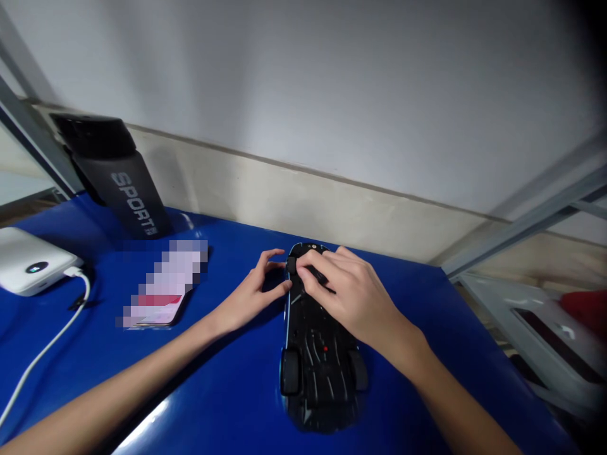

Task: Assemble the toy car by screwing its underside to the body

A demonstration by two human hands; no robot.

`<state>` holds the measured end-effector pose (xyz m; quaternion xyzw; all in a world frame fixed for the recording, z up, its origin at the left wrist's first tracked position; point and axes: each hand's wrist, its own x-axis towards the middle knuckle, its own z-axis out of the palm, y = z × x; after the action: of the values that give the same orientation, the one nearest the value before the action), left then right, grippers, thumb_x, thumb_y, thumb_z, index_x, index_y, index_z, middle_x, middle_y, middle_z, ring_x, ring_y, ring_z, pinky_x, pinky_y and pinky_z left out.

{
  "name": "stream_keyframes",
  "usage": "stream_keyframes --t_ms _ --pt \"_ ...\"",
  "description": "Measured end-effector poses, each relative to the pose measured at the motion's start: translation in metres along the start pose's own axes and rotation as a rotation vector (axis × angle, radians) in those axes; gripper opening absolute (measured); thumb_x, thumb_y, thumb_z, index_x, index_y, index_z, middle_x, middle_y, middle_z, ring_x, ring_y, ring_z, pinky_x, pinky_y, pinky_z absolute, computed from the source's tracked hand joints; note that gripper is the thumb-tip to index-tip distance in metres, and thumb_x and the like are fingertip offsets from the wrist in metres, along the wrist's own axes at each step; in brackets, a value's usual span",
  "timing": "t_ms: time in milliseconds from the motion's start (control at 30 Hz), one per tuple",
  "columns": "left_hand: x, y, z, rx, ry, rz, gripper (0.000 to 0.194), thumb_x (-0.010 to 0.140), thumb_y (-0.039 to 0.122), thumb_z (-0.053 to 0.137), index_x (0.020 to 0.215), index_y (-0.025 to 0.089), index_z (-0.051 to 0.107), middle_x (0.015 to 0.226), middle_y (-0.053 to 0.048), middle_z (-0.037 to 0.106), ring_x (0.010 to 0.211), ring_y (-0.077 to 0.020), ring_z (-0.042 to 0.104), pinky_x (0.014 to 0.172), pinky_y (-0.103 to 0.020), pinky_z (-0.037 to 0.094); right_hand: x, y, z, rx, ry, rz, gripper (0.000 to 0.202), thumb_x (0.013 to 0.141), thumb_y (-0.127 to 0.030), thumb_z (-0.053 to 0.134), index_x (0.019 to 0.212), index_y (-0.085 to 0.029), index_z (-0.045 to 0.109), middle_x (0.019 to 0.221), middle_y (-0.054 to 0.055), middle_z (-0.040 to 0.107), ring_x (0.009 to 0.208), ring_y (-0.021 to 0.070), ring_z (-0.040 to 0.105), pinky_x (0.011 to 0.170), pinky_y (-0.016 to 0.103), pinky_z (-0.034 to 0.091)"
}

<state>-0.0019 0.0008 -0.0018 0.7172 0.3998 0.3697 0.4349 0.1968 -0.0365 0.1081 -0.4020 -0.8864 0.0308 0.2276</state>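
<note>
A toy car (327,373) lies upside down on the blue tabletop, its black underside facing up and a light blue edge showing along the body. A small red spot sits on the underside. My right hand (355,291) reaches over the car's far half, thumb and forefinger closed at the far left wheel (292,264). It hides the far right wheel. At the left side of the car, my left hand (256,287) has its thumb and fingers apart, the tips against the body's edge near that same wheel.
A blue tabletop (227,392) runs back to a pale wall. Left of the hands lie a phone (165,303) with a blurred screen and a white power bank (33,262) with a cable. Behind them stands a dark SPORT bottle (128,183). A metal frame (512,234) rises at the right.
</note>
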Motion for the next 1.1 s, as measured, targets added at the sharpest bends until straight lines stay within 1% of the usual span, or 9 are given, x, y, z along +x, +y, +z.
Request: stream_keyframes --t_ms 133,267,400,533,567,700,833,967,1100 --pt "-0.0014 0.0027 0.0012 -0.057 -0.003 -0.015 0.056 0.094 0.044 0.058 0.142 0.029 0.033 0.139 -0.011 0.055 0.133 -0.0293 0.049 0.115 -0.055 0.034 -0.0011 -0.0006 -0.0005 0.001 0.039 -0.031 0.02 0.094 -0.019 0.046 0.111 -0.02 0.058 0.104 0.003 0.069 0.086 0.0163 0.057 0.085 0.035 0.038" --pt "-0.0013 0.002 0.0025 -0.078 -0.004 -0.016 0.056 0.094 0.045 0.059 0.142 0.029 0.033 0.14 -0.011 0.054 0.134 -0.0292 0.047 0.116 -0.054 0.033 -0.0017 -0.0033 -0.0016 -0.028 0.015 0.036 0.019 0.1 -0.024 0.041 0.103 -0.021 0.059 0.085 -0.001 0.067 0.073 0.014 0.053 0.078 0.033 0.038" --pt "-0.0005 0.002 0.0032 -0.062 0.002 -0.037 0.057 0.094 0.046 0.059 0.142 0.029 0.033 0.14 -0.01 0.054 0.133 -0.0295 0.047 0.116 -0.053 0.032 -0.0021 -0.0059 -0.0034 0.01 -0.002 -0.044 0.02 0.093 -0.018 0.047 0.11 -0.019 0.057 0.101 0.002 0.067 0.089 0.0156 0.056 0.087 0.033 0.038" --pt "0.0001 0.0024 0.0038 -0.07 0.001 -0.052 0.058 0.093 0.046 0.059 0.142 0.028 0.032 0.141 -0.01 0.053 0.133 -0.0282 0.047 0.116 -0.051 0.033 -0.0024 -0.0044 -0.0044 -0.023 -0.013 -0.008 0.015 0.098 -0.023 0.043 0.101 -0.02 0.058 0.085 -0.001 0.065 0.074 0.0137 0.052 0.08 0.033 0.038" --pt "0.0001 0.0024 0.004 -0.066 0.001 -0.053 0.058 0.094 0.046 0.058 0.142 0.028 0.032 0.141 -0.01 0.052 0.133 -0.0281 0.047 0.116 -0.05 0.033 -0.0025 -0.0037 -0.0045 -0.02 -0.014 -0.011 0.016 0.098 -0.022 0.042 0.101 -0.02 0.058 0.085 -0.001 0.064 0.074 0.0134 0.052 0.08 0.033 0.038" --pt "-0.0006 0.0031 0.0043 -0.059 0.006 -0.065 0.056 0.093 0.047 0.058 0.139 0.027 0.033 0.14 -0.011 0.054 0.132 -0.0286 0.049 0.115 -0.051 0.034 -0.0027 -0.0018 -0.0045 -0.009 -0.007 -0.045 0.019 0.091 -0.019 0.049 0.109 -0.018 0.057 0.1 0.002 0.066 0.09 0.0158 0.055 0.086 0.033 0.037" --pt "-0.001 0.005 0.0045 -0.058 0.009 -0.086 0.05 0.094 0.049 0.056 0.134 0.026 0.036 0.142 -0.012 0.053 0.135 -0.0298 0.048 0.115 -0.053 0.033 -0.0031 -0.0014 -0.003 -0.026 -0.003 -0.003 0.017 0.099 -0.023 0.042 0.099 -0.02 0.058 0.083 -0.002 0.064 0.074 0.0127 0.053 0.079 0.032 0.037" --pt "-0.0008 0.0063 0.0047 -0.059 0.004 -0.062 0.048 0.094 0.048 0.056 0.132 0.026 0.037 0.144 -0.011 0.052 0.136 -0.0294 0.046 0.115 -0.052 0.034 -0.0031 -0.0025 -0.0015 -0.013 0.046 -0.013 0.017 0.094 -0.021 0.048 0.108 -0.019 0.057 0.097 0.001 0.066 0.085 0.0145 0.055 0.083 0.032 0.038" --pt "-0.0013 0.0069 0.0049 -0.041 0.011 -0.062 0.046 0.095 0.047 0.055 0.131 0.026 0.037 0.142 -0.011 0.053 0.134 -0.0285 0.048 0.115 -0.052 0.034 -0.0028 -0.0023 -0.0003 -0.011 0.049 0.048 0.015 0.099 -0.024 0.043 0.103 -0.021 0.057 0.09 -0.001 0.067 0.077 0.0133 0.054 0.081 0.031 0.038"
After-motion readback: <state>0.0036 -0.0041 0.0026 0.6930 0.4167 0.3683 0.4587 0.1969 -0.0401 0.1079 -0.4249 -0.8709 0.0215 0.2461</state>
